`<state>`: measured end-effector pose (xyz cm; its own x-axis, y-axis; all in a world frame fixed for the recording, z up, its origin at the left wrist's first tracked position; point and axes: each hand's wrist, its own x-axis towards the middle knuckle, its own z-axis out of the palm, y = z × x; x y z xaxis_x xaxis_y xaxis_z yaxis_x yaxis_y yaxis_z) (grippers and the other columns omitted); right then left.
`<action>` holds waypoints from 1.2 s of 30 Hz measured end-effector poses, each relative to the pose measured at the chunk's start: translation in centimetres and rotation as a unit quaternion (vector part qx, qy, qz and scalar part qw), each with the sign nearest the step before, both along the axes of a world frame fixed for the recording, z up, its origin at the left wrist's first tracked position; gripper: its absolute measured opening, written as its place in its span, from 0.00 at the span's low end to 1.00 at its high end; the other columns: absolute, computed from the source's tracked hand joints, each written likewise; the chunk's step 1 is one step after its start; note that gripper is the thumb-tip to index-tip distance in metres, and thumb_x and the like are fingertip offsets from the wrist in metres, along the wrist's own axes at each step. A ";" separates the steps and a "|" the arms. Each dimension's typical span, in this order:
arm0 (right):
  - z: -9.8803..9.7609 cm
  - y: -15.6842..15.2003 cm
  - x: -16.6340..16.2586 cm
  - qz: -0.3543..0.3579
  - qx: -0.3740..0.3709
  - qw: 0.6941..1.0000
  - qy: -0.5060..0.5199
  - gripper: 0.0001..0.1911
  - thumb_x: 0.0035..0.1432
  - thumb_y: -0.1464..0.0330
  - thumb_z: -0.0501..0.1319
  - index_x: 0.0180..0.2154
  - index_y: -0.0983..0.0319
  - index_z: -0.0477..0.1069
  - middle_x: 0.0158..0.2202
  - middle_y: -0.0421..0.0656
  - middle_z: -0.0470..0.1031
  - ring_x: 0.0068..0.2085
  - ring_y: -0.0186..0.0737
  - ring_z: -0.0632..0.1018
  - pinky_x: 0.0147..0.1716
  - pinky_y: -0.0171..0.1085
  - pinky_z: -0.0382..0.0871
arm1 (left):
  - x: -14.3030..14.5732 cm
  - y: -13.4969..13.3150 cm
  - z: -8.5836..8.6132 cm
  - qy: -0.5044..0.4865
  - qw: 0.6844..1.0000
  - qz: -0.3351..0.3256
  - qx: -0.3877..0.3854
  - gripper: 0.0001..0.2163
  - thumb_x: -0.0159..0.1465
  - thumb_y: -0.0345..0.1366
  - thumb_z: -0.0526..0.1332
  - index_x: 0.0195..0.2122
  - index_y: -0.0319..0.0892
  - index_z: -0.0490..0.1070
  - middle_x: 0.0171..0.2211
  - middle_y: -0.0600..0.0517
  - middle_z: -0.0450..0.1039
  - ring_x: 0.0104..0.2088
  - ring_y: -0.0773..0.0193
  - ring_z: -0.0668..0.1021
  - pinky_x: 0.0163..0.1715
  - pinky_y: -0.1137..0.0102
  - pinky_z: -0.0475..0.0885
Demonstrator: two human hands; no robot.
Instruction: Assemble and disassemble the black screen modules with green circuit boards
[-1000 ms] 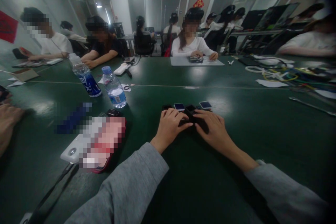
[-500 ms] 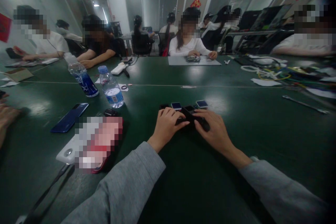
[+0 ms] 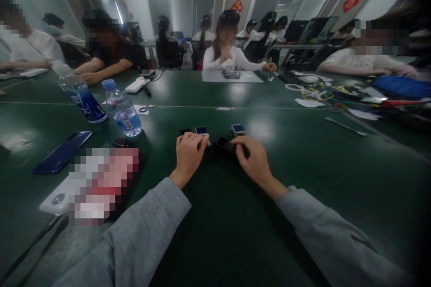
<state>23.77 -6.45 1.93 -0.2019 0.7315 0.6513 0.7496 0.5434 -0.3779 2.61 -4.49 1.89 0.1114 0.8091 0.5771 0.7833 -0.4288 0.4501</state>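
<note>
My left hand (image 3: pixel 189 154) is closed in a pinch, its fingertips beside a small module with a dark screen and pale frame (image 3: pixel 201 130). A tiny shiny bit shows under those fingertips, too small to name. To the right, my right hand (image 3: pixel 255 158) has thumb and fingers closed on the right end of a small black box (image 3: pixel 222 144), which looks hollow on top. Behind that hand lies a second small screen module (image 3: pixel 238 128). A dark small piece (image 3: pixel 185 131) sits behind my left hand, partly covered by it.
Two bottles, one blue-labelled (image 3: pixel 85 103) and one water bottle (image 3: pixel 124 114), stand at left. Phones lie nearer: a blue one (image 3: pixel 62 152) and a white one (image 3: pixel 55 197) on a cable. A wrench (image 3: pixel 345 127) and tangled cables (image 3: pixel 316 94) lie right. Co-workers sit across the table.
The view has swung right. My left hand has left the black parts and drawn apart from my right hand, over to the left screen module. My right hand stays at the black box.
</note>
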 end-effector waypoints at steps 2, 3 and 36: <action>0.0 0.0 0.0 0.001 -0.014 1.000 -0.020 0.09 0.63 0.71 0.52 0.41 0.60 0.69 0.41 0.44 0.75 0.42 0.44 0.75 0.44 0.45 0.64 | -0.1 0.1 -0.1 -0.027 0.999 0.028 -0.002 0.18 0.70 0.44 0.48 0.32 0.44 0.75 0.34 0.50 0.77 0.39 0.59 0.73 0.41 0.61 0.63; 0.0 0.0 0.0 0.001 -0.021 0.999 -0.028 0.09 0.64 0.71 0.51 0.41 0.60 0.69 0.41 0.44 0.75 0.43 0.44 0.75 0.44 0.45 0.63 | -0.1 0.2 -0.1 -0.033 0.999 0.033 -0.003 0.19 0.69 0.45 0.48 0.32 0.44 0.75 0.33 0.50 0.77 0.39 0.58 0.73 0.41 0.61 0.63; 0.5 -0.7 -0.3 0.009 -0.072 0.997 -0.029 0.14 0.68 0.62 0.52 0.50 0.57 0.71 0.46 0.42 0.77 0.40 0.43 0.78 0.39 0.45 0.74 | -0.2 -0.2 0.3 -0.201 0.979 0.004 -0.040 0.19 0.69 0.46 0.48 0.29 0.43 0.71 0.22 0.54 0.72 0.28 0.64 0.75 0.38 0.64 0.67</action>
